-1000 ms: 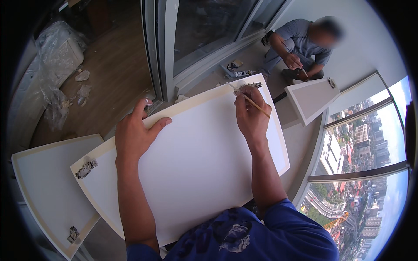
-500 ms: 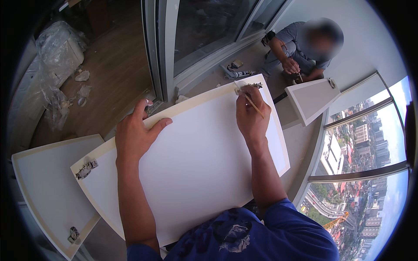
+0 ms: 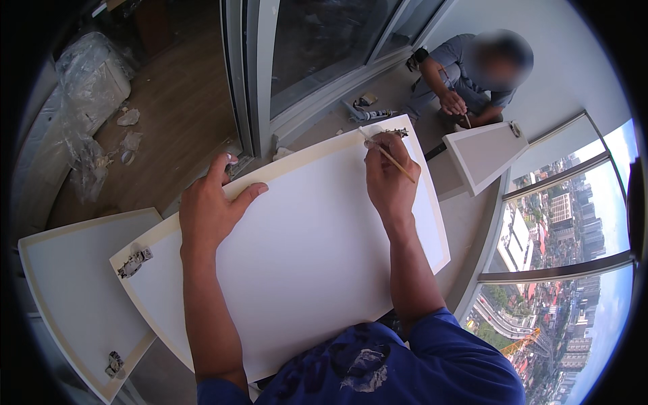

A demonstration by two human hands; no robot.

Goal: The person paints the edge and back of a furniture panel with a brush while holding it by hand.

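A large white panel with a cream border lies across my lap. My left hand grips its far edge, thumb on the white face and fingers over the rim. In my right hand is a thin paintbrush with a wooden handle, pinched between thumb and fingers. The brush's pale end is at the cream border near the far right corner, beside a dark, white-speckled fitting that looks like a hinge and is partly covered by my fingers. A similar fitting sits at the panel's left corner.
Another bordered panel lies at the left, partly under mine. A person crouches at the far right, a thin brush in hand over a smaller panel. A sealant gun lies near the sliding door. Windows line the right.
The brush in my right hand has shifted slightly, its handle end moving right and its tip a little left. My left hand and the panel stay put.
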